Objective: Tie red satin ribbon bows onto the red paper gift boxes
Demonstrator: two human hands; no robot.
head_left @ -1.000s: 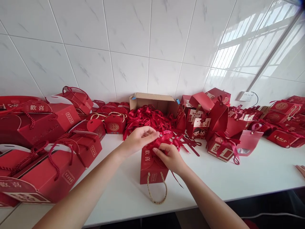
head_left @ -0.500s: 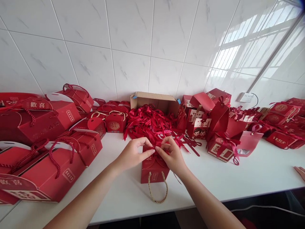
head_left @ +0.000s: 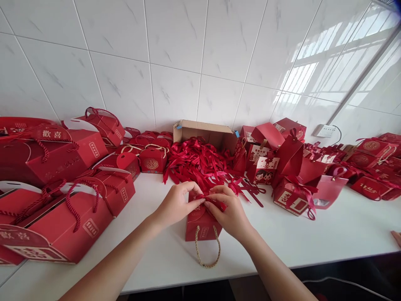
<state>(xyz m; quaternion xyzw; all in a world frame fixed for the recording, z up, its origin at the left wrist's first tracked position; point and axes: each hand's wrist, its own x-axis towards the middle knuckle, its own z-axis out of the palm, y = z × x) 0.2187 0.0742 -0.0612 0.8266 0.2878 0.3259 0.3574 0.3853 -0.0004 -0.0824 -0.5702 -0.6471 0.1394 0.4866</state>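
A small red box [head_left: 203, 228] with a gold rope handle [head_left: 208, 264] stands upright on the white table, the handle hanging down its front. Above its top, my left hand [head_left: 180, 202] pinches a red ribbon [head_left: 202, 197] between thumb and fingers. My right hand [head_left: 228, 209] comes in from the other side, its thumb and fingers closed on the same ribbon. The fingertips of both hands nearly touch. Part of the box top is hidden behind my hands.
Behind the box, red ribbons [head_left: 200, 161] spill from an open cardboard carton [head_left: 205, 126]. Larger red boxes [head_left: 65, 225] with rope handles fill the left. More red boxes [head_left: 291, 194] stand at the right. A person's fingertips [head_left: 397, 237] show at the right edge.
My right hand has turned slightly and its fingers have straightened over the ribbon. My left hand is nearly in the same place. The camera view has shifted a little.
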